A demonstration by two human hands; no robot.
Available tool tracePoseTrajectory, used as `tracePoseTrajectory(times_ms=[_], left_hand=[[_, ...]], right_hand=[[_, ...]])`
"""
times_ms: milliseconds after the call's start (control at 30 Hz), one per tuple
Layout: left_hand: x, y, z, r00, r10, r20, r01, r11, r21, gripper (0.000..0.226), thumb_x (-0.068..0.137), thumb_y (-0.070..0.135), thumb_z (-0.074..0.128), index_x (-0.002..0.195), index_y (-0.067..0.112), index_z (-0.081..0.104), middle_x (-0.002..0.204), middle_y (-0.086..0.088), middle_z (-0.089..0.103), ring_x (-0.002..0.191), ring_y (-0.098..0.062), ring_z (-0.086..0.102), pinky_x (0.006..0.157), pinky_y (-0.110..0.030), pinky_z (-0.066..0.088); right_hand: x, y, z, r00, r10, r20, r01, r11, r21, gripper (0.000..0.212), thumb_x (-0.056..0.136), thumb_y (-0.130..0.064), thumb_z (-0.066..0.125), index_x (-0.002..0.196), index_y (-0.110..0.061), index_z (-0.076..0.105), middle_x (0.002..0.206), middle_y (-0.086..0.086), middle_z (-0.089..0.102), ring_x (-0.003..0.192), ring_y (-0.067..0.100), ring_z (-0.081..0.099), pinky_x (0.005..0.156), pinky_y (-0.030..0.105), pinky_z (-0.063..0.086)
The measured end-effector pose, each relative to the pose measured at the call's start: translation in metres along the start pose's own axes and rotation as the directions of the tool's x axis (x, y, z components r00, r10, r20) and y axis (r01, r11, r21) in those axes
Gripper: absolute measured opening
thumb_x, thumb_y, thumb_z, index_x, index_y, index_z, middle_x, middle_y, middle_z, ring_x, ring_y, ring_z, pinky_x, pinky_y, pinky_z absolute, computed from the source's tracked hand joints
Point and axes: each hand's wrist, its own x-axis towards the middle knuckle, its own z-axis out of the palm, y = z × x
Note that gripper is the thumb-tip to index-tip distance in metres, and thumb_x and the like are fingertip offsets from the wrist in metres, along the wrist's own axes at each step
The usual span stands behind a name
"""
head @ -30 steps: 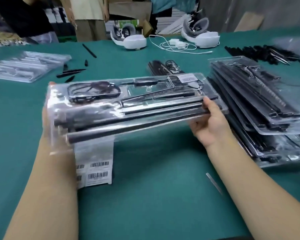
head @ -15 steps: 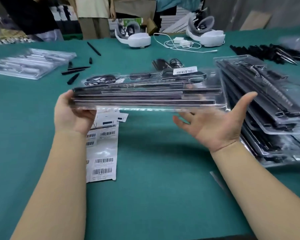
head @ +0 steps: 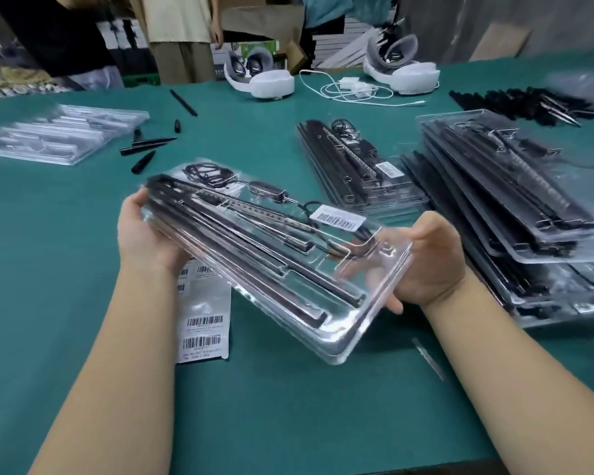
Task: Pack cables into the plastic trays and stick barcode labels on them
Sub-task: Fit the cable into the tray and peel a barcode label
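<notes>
We hold one clear plastic tray (head: 354, 323) above the green table (head: 66, 269), tilted, its far-left end higher than its near-right end. Our left hand (head: 144, 234) grips the far-left end, fingers curled under it and thumb at the edge. Our right hand (head: 432, 262) grips the right end, thumb over the rim and fingers seen through the plastic beneath.

Contents of the held tray: long black bars (head: 240, 255) lying lengthwise in its channels, a perforated strip (head: 254, 209) beside them, and a coiled black cable (head: 206, 174) in the compartment at the far-left end. A barcode label (head: 336, 218) is stuck on the upper face near the right end.

On the table beneath the left end lies a sheet of barcode labels (head: 203, 332), partly covered by the tray.

To the right stands a stack of filled trays (head: 515, 214), each holding black bars. Beyond our tray a further filled tray (head: 354, 166) lies flat and carries its own label. At far left lies a pile of clear trays (head: 59, 135); we cannot tell their contents. Loose black parts (head: 148, 145) lie beside that pile.
</notes>
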Motion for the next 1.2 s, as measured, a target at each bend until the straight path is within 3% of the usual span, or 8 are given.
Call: tracePoseTrajectory(times_ms=[267, 433, 500, 667, 833, 1033, 1100, 1200], left_hand=[[-0.023, -0.051, 0.032, 0.973, -0.176, 0.151, 0.023, 0.721, 0.693, 0.021, 0.093, 0.024, 0.050, 0.102, 0.008, 0.060, 0.086, -0.004, 0.070, 0.081, -0.022, 0.068, 0.069, -0.038, 0.056], [-0.042, -0.073, 0.050, 0.920, -0.350, 0.175, 0.126, 0.688, 0.715, 0.017, 0.083, 0.024, 0.059, 0.074, 0.017, 0.072, 0.069, -0.002, 0.067, 0.044, -0.010, 0.048, 0.043, -0.020, 0.044], [-0.044, -0.083, 0.054, 0.944, -0.303, 0.133, 0.115, 0.679, 0.725, 0.009, 0.089, 0.023, 0.058, 0.082, 0.017, 0.058, 0.065, -0.003, 0.065, 0.037, -0.007, 0.029, 0.040, -0.018, 0.035], [-0.045, -0.106, 0.057, 0.984, -0.170, 0.060, 0.052, 0.585, 0.809, 0.018, 0.095, 0.038, 0.054, 0.098, 0.021, 0.059, 0.064, 0.004, 0.069, 0.039, -0.008, 0.026, 0.046, -0.021, 0.040], [-0.046, -0.115, 0.053, 0.992, -0.063, 0.105, -0.051, 0.569, 0.821, 0.032, 0.094, 0.024, 0.056, 0.125, 0.024, 0.049, 0.079, 0.009, 0.074, 0.040, -0.009, 0.029, 0.053, -0.023, 0.044], [-0.044, -0.124, 0.060, 0.985, -0.062, 0.161, -0.106, 0.521, 0.847, 0.032, 0.088, 0.019, 0.066, 0.119, 0.027, 0.060, 0.083, 0.011, 0.071, 0.040, -0.001, 0.039, 0.057, -0.022, 0.046], [-0.042, -0.130, 0.065, 0.981, -0.107, 0.159, -0.082, 0.516, 0.853, 0.034, 0.090, 0.013, 0.062, 0.121, 0.024, 0.061, 0.091, 0.012, 0.069, 0.043, 0.005, 0.047, 0.059, -0.021, 0.045], [-0.038, -0.135, 0.069, 0.975, -0.173, 0.139, -0.047, 0.453, 0.890, 0.033, 0.092, 0.010, 0.057, 0.123, 0.019, 0.061, 0.099, 0.014, 0.067, 0.044, 0.008, 0.048, 0.057, -0.017, 0.044]], right_hand=[[0.002, 0.007, -0.006, 0.935, -0.116, -0.334, 0.036, 0.971, -0.236, 0.051, 0.068, -0.032, 0.070, 0.115, -0.010, 0.068, 0.114, 0.015, 0.067, 0.061, 0.012, 0.068, 0.050, 0.020, 0.054], [-0.001, -0.001, -0.009, 0.799, -0.234, -0.554, 0.092, 0.958, -0.272, 0.069, 0.050, -0.033, 0.078, 0.111, -0.005, 0.062, 0.107, 0.012, 0.070, 0.054, 0.006, 0.064, 0.043, 0.018, 0.049], [-0.002, -0.004, -0.009, 0.740, -0.276, -0.613, 0.109, 0.949, -0.295, 0.054, 0.062, -0.026, 0.061, 0.112, -0.004, 0.056, 0.104, 0.009, 0.072, 0.051, 0.005, 0.062, 0.041, 0.016, 0.048], [0.001, -0.010, -0.008, 0.577, -0.296, -0.761, 0.145, 0.954, -0.262, 0.041, 0.086, -0.018, 0.023, 0.110, -0.004, 0.053, 0.096, 0.008, 0.073, 0.049, 0.007, 0.060, 0.041, 0.015, 0.045], [0.002, -0.013, -0.007, 0.382, -0.358, -0.852, 0.300, 0.920, -0.251, 0.034, 0.092, -0.026, 0.034, 0.104, -0.003, 0.056, 0.088, 0.007, 0.072, 0.051, 0.010, 0.057, 0.044, 0.018, 0.048], [0.010, -0.011, -0.007, 0.145, -0.426, -0.893, 0.478, 0.820, -0.313, 0.005, 0.089, -0.002, 0.044, 0.092, -0.005, 0.047, 0.089, 0.016, 0.059, 0.059, 0.015, 0.052, 0.061, 0.026, 0.055], [0.016, -0.008, -0.009, 0.043, -0.506, -0.862, 0.410, 0.795, -0.446, 0.033, 0.087, 0.003, 0.045, 0.119, -0.004, 0.040, 0.091, 0.014, 0.054, 0.071, 0.020, 0.057, 0.073, 0.030, 0.057], [0.027, 0.006, -0.007, -0.030, -0.653, -0.757, -0.075, 0.757, -0.650, 0.082, 0.086, -0.004, 0.052, 0.150, -0.008, 0.001, 0.134, 0.009, 0.041, 0.107, 0.002, 0.055, 0.100, 0.020, 0.042]])
